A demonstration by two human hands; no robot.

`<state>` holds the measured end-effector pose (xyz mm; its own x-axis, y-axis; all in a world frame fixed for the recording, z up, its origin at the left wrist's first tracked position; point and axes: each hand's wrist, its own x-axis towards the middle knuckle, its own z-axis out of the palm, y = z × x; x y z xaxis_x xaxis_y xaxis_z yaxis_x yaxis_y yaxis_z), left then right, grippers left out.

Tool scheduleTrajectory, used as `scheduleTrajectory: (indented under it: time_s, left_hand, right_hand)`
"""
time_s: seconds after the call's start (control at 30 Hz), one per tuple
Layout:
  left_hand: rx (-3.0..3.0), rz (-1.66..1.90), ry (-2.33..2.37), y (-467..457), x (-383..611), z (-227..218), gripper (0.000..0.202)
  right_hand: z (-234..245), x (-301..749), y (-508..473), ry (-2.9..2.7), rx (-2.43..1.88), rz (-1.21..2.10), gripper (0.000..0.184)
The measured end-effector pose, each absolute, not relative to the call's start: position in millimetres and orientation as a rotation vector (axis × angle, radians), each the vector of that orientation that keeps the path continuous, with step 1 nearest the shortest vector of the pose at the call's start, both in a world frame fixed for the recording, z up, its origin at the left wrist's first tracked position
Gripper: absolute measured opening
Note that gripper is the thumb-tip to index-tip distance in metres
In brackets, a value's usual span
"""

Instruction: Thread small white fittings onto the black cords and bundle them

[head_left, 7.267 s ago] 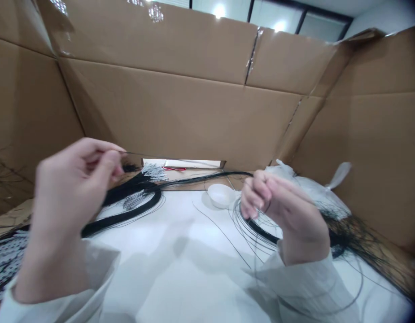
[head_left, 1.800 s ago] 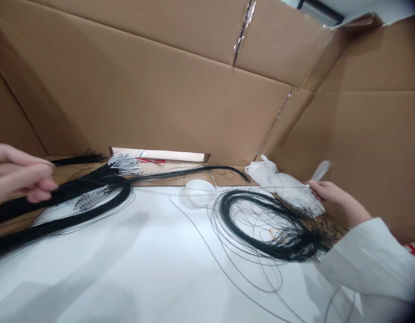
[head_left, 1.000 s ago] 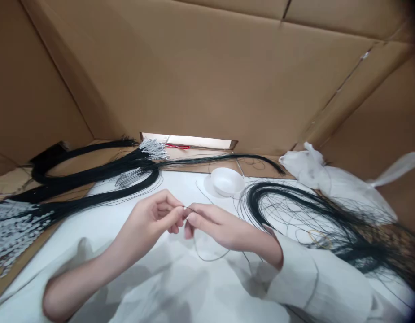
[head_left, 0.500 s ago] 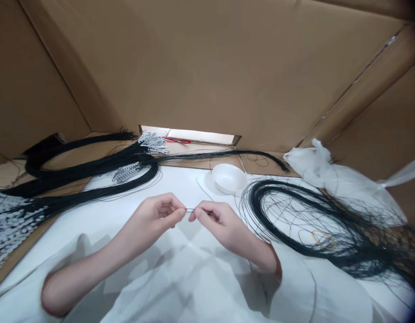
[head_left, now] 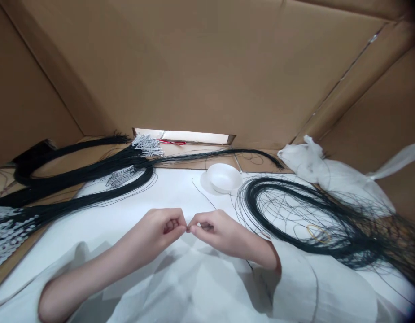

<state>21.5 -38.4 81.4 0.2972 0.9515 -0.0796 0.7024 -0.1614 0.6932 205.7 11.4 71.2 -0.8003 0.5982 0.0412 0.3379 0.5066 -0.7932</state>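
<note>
My left hand [head_left: 160, 231] and my right hand [head_left: 216, 231] meet fingertip to fingertip low over the white sheet [head_left: 133, 211]. Both are pinched on the ends of one thin black cord [head_left: 203, 197] that trails back toward the small white bowl [head_left: 224, 177]. What sits between the fingertips is too small to make out. A loose coil of black cords [head_left: 294, 211] lies just right of my right hand. Long bundles of black cords [head_left: 76, 179] with silver-white tags [head_left: 146, 144] run along the left.
Cardboard walls [head_left: 200, 67] close in the back and both sides, with a slot [head_left: 183, 136] cut at the base of the back wall. A crumpled white plastic bag [head_left: 315, 163] lies at the right. A yellow rubber band [head_left: 318, 232] rests among the coil. More tagged ends [head_left: 5, 229] pile at far left.
My right hand came back from the plastic bag to the middle and met my left hand. Since half a second ago the fingertips have closed together and sunk slightly toward me.
</note>
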Motion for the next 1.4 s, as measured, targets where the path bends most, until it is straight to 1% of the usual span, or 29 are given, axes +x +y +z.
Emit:
scheduleTrajectory:
  time_s: [0.1, 0.17, 0.27, 0.33, 0.37, 0.43, 0.5, 0.57, 0.63, 0.77, 0.9, 1.1, 1.3, 1.4]
  left_hand:
    - [1.997, 0.495, 1.433, -30.9, 32.4, 81.4, 0.018]
    - [2.073, 0.562, 1.473, -17.7, 41.4, 79.6, 0.020]
    - [2.268, 0.688, 1.608, 12.2, 57.6, 68.4, 0.024]
    - [2.421, 0.608, 1.639, 33.4, 69.3, 55.6, 0.034]
    - [2.446, 0.593, 1.642, 42.8, 74.6, 48.8, 0.036]
    - [2.478, 0.576, 1.643, 57.0, 82.7, 36.2, 0.032]
    - [2.507, 0.566, 1.637, 64.0, 85.6, 26.9, 0.027]
    - [2.544, 0.547, 1.627, 64.6, 83.6, 20.8, 0.025]
    - [2.583, 0.518, 1.619, 61.6, 78.7, 16.9, 0.025]
    - [2.669, 0.456, 1.599, 56.1, 70.9, 11.9, 0.026]
    - [2.755, 0.423, 1.603, 54.3, 71.5, 13.4, 0.026]
    - [2.888, 0.505, 1.638, 49.5, 78.2, 21.7, 0.028]
    - [2.973, 0.575, 1.608, 64.6, 86.4, 7.4, 0.025]
    - [2.961, 0.570, 1.649, 72.3, 90.4, 2.7, 0.020]
  right_hand:
    - [73.6, 216.7, 15.4, -2.474, -0.812, 1.082, 0.020]
    - [78.8, 227.1, 25.5, -2.400, -0.889, 1.026, 0.019]
    - [84.4, 246.3, 52.2, -2.131, -1.041, 0.915, 0.019]
    - [80.9, 259.5, 73.2, -1.909, -1.139, 0.805, 0.021]
    - [76.6, 265.7, 83.0, -1.805, -1.197, 0.745, 0.022]
    - [64.9, 275.9, 99.5, -1.697, -1.304, 0.602, 0.026]
    - [53.1, 282.6, 110.6, -1.741, -1.392, 0.457, 0.027]
    - [44.6, 285.5, 116.5, -1.798, -1.442, 0.399, 0.025]
    - [40.0, 285.3, 118.7, -1.849, -1.466, 0.405, 0.025]
    - [36.1, 280.2, 117.0, -2.018, -1.483, 0.434, 0.031]
    - [32.6, 274.0, 110.8, -2.140, -1.531, 0.345, 0.028]
    - [30.2, 266.4, 100.9, -2.175, -1.631, 0.136, 0.032]
    - [28.2, 261.1, 97.2, -2.233, -1.632, 0.041, 0.030]
    - [28.5, 259.0, 95.1, -2.254, -1.630, 0.006, 0.029]
